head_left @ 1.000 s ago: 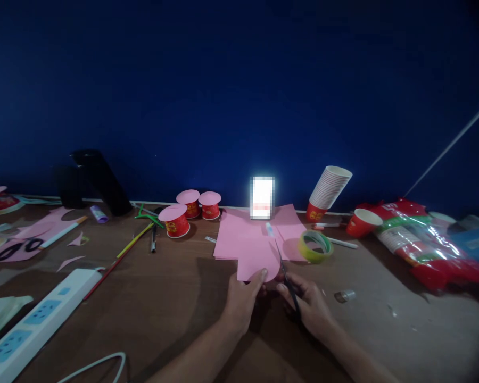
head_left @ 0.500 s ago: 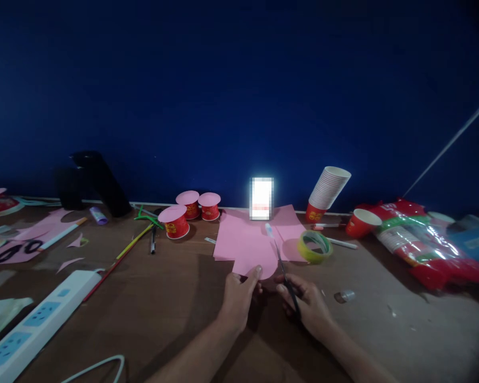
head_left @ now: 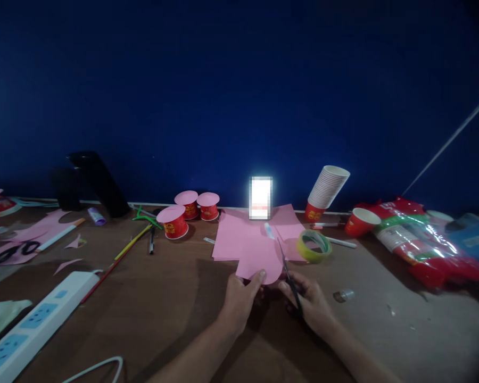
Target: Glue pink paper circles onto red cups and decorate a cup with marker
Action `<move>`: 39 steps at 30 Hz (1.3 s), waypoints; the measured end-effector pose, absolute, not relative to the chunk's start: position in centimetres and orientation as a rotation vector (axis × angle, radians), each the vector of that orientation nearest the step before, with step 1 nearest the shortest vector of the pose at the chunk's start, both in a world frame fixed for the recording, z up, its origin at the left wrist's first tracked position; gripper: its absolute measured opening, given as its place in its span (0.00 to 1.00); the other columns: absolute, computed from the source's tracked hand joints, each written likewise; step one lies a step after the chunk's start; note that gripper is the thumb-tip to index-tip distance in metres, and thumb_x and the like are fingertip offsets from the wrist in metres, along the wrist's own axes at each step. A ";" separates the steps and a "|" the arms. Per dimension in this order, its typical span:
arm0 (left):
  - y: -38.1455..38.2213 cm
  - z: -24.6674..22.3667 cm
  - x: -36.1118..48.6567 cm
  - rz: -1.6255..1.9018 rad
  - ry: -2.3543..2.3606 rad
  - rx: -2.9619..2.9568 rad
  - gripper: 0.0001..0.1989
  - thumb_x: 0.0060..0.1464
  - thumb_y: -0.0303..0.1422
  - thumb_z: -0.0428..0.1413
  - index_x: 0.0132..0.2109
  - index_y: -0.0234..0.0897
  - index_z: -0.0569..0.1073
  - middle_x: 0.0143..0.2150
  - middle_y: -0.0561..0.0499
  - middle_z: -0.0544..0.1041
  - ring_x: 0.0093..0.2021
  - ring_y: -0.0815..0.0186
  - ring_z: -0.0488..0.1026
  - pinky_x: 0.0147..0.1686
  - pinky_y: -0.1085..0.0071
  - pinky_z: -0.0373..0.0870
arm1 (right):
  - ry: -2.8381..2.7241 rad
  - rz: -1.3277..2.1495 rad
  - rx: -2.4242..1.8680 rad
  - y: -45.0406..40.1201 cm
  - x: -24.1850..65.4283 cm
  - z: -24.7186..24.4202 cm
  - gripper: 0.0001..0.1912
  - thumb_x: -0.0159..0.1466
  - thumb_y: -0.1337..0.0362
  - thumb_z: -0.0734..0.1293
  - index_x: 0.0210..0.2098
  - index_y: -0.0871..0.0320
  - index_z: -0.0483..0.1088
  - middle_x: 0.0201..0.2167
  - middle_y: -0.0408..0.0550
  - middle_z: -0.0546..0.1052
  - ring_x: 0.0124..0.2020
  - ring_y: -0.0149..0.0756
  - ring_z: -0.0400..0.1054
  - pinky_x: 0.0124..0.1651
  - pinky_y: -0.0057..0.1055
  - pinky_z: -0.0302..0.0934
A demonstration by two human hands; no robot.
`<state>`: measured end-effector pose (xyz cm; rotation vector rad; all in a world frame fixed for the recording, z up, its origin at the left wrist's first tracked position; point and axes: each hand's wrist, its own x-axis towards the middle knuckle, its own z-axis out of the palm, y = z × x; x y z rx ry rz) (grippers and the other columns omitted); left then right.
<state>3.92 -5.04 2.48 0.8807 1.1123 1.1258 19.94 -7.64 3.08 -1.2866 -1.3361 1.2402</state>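
In the head view, the left hand (head_left: 239,298) pinches a pink sheet (head_left: 257,266) tight between its thumb and fingers. The sheet is in the middle of the scene, on the near side, and its right edge is round. The right hand (head_left: 309,300) is closed on the handles of some scissors (head_left: 290,282). Their blades point to the far side, right by the round edge; I can't tell if they touch it. The two hands are near each other but apart.

Just past them, a pile of pink paper (head_left: 227,234) lies on the brown table (head_left: 171,319). A roll of yellow tape (head_left: 308,255) sits at its right. On the far left are three red cups (head_left: 176,229) with flat pink tops. On the far right is a tall stack of cups (head_left: 327,189). A white power strip (head_left: 69,287) lies on the near left.
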 end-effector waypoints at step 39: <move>-4.0 2.0 3.3 1.244 1.122 0.728 0.20 0.40 0.45 0.64 0.31 0.31 0.72 0.22 0.53 0.72 0.19 0.72 0.68 0.19 0.78 0.64 | -1.281 1.186 -1.406 -7.6 20.5 1.7 0.19 0.58 0.50 0.67 0.39 0.59 0.72 0.14 0.37 0.66 0.15 0.25 0.58 0.17 0.20 0.51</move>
